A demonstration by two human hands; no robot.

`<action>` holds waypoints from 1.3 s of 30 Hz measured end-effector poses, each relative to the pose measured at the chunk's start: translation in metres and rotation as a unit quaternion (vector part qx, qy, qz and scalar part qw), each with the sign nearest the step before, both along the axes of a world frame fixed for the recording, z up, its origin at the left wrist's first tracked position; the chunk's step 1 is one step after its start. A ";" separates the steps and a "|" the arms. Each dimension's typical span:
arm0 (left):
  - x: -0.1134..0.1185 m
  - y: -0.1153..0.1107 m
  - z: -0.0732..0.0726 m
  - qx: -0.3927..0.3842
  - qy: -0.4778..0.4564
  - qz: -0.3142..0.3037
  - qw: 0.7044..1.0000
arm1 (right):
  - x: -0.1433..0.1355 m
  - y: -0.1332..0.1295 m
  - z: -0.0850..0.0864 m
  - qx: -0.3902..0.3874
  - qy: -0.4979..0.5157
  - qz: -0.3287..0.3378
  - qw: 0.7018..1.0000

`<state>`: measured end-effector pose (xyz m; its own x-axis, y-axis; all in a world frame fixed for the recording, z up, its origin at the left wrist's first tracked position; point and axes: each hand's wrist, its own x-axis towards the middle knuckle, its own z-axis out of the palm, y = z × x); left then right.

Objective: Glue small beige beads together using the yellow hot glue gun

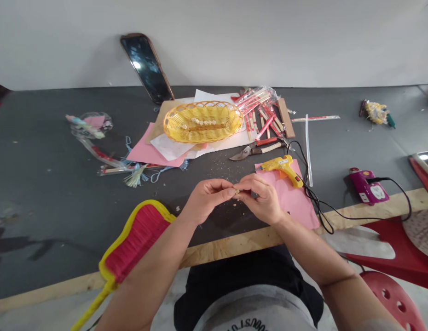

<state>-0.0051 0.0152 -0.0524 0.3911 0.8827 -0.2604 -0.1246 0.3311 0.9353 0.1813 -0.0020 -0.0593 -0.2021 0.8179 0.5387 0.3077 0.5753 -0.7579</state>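
In the head view, my left hand (212, 197) and my right hand (262, 200) meet over the grey table near its front edge. The fingertips of both are pinched around a small pale yellowish piece (237, 191); most of it is hidden, and its kind cannot be made out. Pale crumbs are scattered on the table beneath and beyond the fingers. Just right of my right hand, a yellow hot glue gun (281, 169) lies on a pink sheet (297, 202). Pruning shears (258, 148) with one red and one pale handle lie beyond the hands.
A yellow woven basket (203, 134) holds small cream pieces and a thin stick. Behind the shears are wrapped chopsticks (264, 110). A phone (145, 66) leans on the wall. The glue gun's cord runs past a purple power adapter (369, 186). A red-and-yellow fan-shaped thing (138, 236) lies left.
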 end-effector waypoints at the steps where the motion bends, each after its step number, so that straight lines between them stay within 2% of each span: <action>1: 0.000 0.000 0.000 0.001 0.000 -0.001 1.000 | 0.000 0.000 0.000 -0.001 0.003 0.001 1.000; 6: 0.000 0.000 0.000 0.000 0.001 0.001 1.000 | 0.000 0.000 0.001 -0.013 0.005 -0.004 1.000; 12: 0.001 0.000 0.001 -0.013 -0.019 0.008 1.000 | 0.001 0.000 0.004 -0.027 0.018 0.032 0.999; 21: 0.003 0.000 0.002 -0.033 -0.049 0.019 0.998 | 0.002 0.000 0.004 -0.013 0.006 -0.006 1.000; 28: 0.004 0.000 0.003 -0.044 -0.077 0.019 0.996 | -0.001 -0.001 0.003 -0.021 0.015 0.007 1.000; 34: 0.004 0.001 0.002 -0.030 -0.052 0.020 0.998 | 0.000 -0.001 0.004 0.016 0.001 -0.019 1.000; 39: 0.004 0.002 0.002 -0.027 -0.035 0.034 0.998 | 0.000 -0.001 0.003 0.013 -0.017 -0.021 1.000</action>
<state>-0.0014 0.0170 -0.0504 0.3494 0.8933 -0.2827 -0.2138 0.3698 0.9042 0.1810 -0.0034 -0.0566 -0.1872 0.8119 0.5529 0.3569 0.5806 -0.7318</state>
